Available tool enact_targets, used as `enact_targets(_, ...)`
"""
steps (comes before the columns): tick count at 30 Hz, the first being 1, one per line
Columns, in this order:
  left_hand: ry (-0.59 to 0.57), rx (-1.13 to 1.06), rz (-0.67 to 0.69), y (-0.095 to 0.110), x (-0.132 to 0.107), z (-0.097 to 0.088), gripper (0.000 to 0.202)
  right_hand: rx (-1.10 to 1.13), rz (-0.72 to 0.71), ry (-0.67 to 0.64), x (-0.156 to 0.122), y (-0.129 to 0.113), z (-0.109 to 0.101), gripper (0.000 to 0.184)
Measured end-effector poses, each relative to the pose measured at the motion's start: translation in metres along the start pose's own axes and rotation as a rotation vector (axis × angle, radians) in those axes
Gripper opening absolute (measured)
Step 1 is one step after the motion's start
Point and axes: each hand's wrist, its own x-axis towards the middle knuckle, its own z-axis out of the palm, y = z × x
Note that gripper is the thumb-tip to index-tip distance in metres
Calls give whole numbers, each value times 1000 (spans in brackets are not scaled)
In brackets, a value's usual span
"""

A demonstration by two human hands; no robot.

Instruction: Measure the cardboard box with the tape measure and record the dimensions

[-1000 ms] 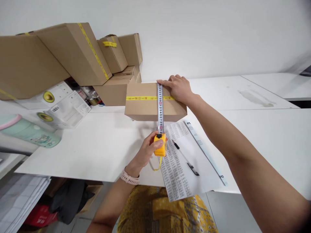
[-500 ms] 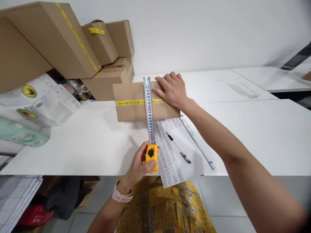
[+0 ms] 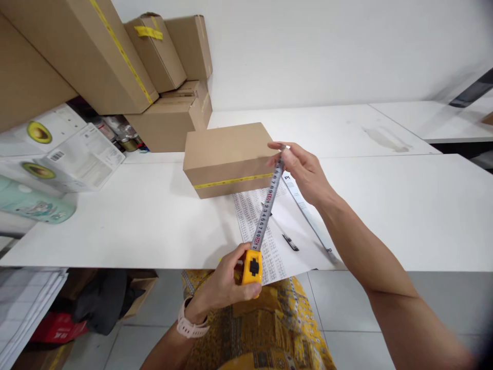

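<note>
My left hand [image 3: 227, 285] is closed round the yellow case of a tape measure [image 3: 252, 267], held over the near table edge. The steel blade [image 3: 267, 203] runs up and to the right to my right hand [image 3: 302, 167], which pinches the blade's tip just right of a brown cardboard box [image 3: 227, 154]. The box lies on the white table [image 3: 134, 221] with a yellow tape band along its near face. A printed sheet [image 3: 269, 231] with a black pen [image 3: 287, 239] lies under the blade.
Several larger cardboard boxes [image 3: 115, 56] are stacked at the back left against the wall. White cartons with avocado pictures [image 3: 65, 154] and a mint-green bottle [image 3: 34, 203] lie at the left. A second white table [image 3: 431, 123] stands at the far right.
The blade has come off the box top and now slants to the right of the box. My right hand left the box top and took the blade's tip. The yellow band now faces me.
</note>
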Motion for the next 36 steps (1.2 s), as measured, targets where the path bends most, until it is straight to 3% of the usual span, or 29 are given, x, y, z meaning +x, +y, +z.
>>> enact_targets(3, -3, 86, 26, 0, 1, 3, 72, 183, 79, 53, -18, -7, -9, 39)
enact_targets(5, 60, 94, 51, -1, 2, 6, 85, 266, 135, 52, -36, -4, -6, 41)
enact_targets(10, 250, 59, 154, 2, 10, 9, 108, 311, 254, -228, -94, 10, 24, 42)
enact_targets(13, 299, 122, 219, 9, 15, 4, 107, 83, 235, -265, -107, 18, 28, 41)
enact_targets(17, 401, 300, 255, 23, 28, -13, 98, -386, 215, -201, -90, 37, 15, 41)
enact_targets(20, 511, 537, 250, 33, 43, -31, 92, -694, 248, -294, -79, 55, 14, 31)
enact_targets(22, 555, 749, 244, 38, 53, -41, 87, -757, 235, -396, -78, 63, 17, 22)
enact_targets(25, 537, 1013, 216, 39, 67, -51, 74, -594, 180, -515, -80, 66, 15, 17)
enact_targets(28, 461, 1151, 179, 35, 80, -55, 61, -158, 221, -539, -80, 60, -7, 26)
enact_targets(30, 393, 1200, 169, 32, 87, -58, 55, 143, 256, -467, -77, 54, -28, 29)
enact_targets(32, 328, 1234, 161, 29, 94, -61, 53, 306, 258, -357, -74, 49, -47, 30)
enact_targets(36, 297, 1281, 217, 26, 104, -55, 48, 289, 252, -145, -67, 50, -60, 28)
